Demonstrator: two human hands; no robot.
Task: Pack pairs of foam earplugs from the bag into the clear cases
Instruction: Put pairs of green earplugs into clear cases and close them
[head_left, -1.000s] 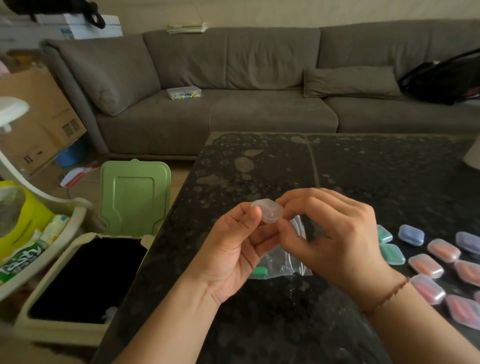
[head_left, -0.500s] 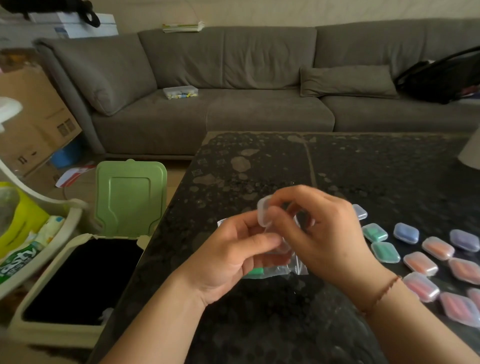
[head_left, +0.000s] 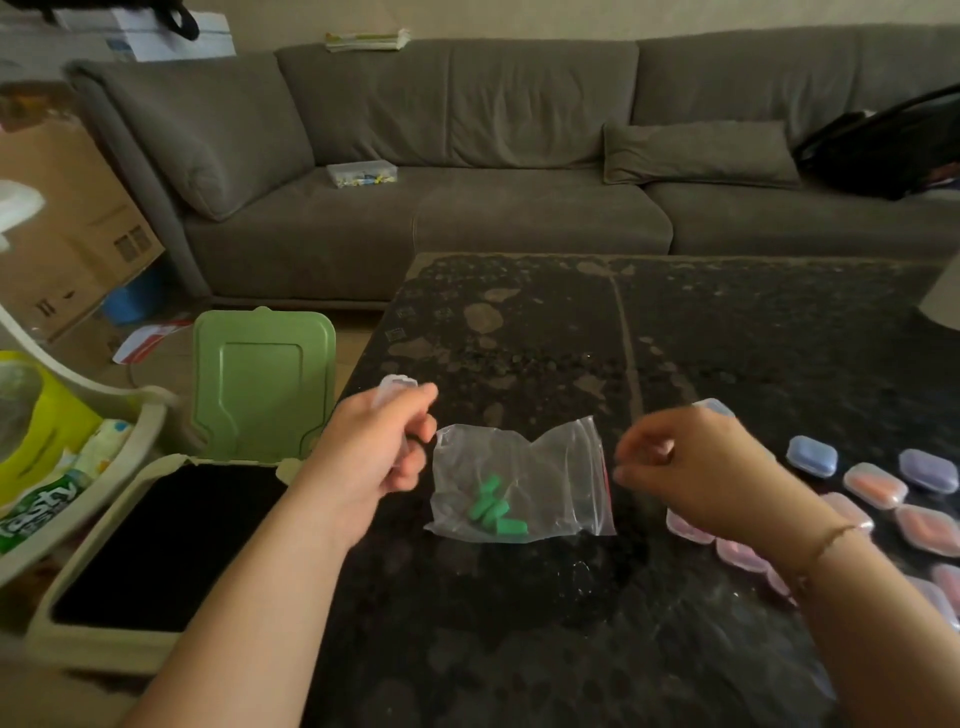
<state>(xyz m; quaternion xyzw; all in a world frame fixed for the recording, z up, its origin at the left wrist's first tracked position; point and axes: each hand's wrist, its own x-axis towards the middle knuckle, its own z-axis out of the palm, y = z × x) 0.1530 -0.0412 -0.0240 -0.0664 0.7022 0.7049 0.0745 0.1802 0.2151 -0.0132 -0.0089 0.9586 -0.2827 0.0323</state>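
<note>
Looking down through the head camera, the left hand (head_left: 382, 447) has its fingers curled round an empty clear case (head_left: 397, 388), held above the dark table's (head_left: 519, 623) left edge, just beside the bag (head_left: 519, 480). The right hand (head_left: 691, 470) hovers at the bag's right, its fingers loosely curled; motion blur hides whether they pinch anything. The bag lies flat on the table between both hands, with a few green earplugs (head_left: 493, 512) bunched low inside it. Filled cases (head_left: 878, 486) sit in rows at the right.

The case could slip from the left hand and drop into the open bin (head_left: 156, 545) right below that edge. Reaching one-handed could drag the limp bag along, and the right forearm could sweep the filled cases.
</note>
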